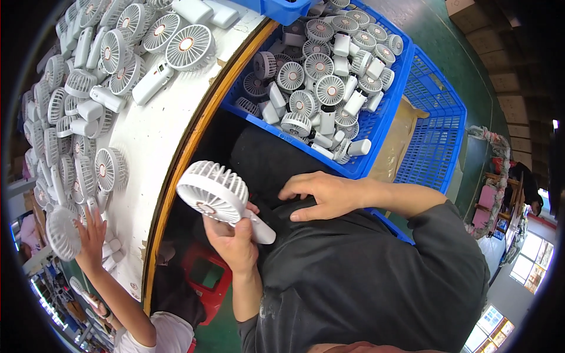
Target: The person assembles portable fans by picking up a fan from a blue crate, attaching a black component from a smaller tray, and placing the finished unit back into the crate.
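Observation:
My left hand [235, 238] is shut on the handle of a white handheld fan [213, 194], held over my lap with its round grille tilted up and to the left. My right hand [323, 194] lies flat on the dark fabric over my lap, fingers spread and holding nothing. It is just below the near edge of a blue crate [376, 126] filled with several white fans of the same kind.
A white round table [159, 135] with a wooden rim stands at the left, covered with several fans. Another person's hand [91, 235] reaches onto it from the lower left. A second blue crate [438, 135] stands at the right, a red stool [206, 273] below.

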`<control>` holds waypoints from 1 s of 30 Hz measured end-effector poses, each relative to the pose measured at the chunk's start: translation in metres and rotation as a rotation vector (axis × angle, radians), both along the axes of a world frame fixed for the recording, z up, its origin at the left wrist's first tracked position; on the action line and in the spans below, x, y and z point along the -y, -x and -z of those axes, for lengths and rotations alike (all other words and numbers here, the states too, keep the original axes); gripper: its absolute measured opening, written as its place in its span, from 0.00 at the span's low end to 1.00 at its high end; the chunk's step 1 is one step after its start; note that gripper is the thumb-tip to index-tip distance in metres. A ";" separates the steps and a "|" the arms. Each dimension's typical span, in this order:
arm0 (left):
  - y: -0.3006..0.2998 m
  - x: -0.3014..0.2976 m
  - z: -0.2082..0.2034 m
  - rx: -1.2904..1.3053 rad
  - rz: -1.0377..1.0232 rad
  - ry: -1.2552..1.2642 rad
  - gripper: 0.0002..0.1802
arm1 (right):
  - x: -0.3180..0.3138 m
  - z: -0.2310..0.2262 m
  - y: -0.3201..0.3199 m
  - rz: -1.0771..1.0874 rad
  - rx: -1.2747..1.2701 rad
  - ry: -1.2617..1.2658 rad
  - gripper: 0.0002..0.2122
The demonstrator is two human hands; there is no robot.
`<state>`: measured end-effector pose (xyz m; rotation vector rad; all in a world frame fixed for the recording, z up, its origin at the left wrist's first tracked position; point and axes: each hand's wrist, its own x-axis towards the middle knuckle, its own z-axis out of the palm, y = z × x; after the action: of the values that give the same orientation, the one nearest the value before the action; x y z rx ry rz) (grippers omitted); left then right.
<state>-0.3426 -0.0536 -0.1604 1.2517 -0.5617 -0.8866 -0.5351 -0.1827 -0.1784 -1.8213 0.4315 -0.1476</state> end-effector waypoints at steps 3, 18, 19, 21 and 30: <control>0.001 -0.005 0.007 -0.035 0.022 0.016 0.40 | 0.016 0.013 0.031 0.081 -0.379 -0.074 0.13; 0.001 -0.005 0.014 -0.044 -0.042 0.014 0.42 | 0.011 0.033 0.024 0.325 -0.160 -0.178 0.23; 0.005 -0.003 0.014 -0.013 -0.065 0.024 0.43 | 0.000 0.026 0.007 0.278 -0.072 -0.250 0.26; 0.012 -0.008 0.022 0.013 -0.092 0.002 0.44 | -0.020 0.008 -0.025 0.184 0.077 -0.301 0.30; -0.018 0.013 0.024 -0.196 -0.218 0.138 0.40 | -0.031 0.004 -0.065 0.157 0.009 -0.091 0.20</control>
<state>-0.3242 -0.0668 -0.1841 1.0649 -0.3182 -0.7634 -0.4701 -0.1514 -0.1819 -1.6967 0.5660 -0.2407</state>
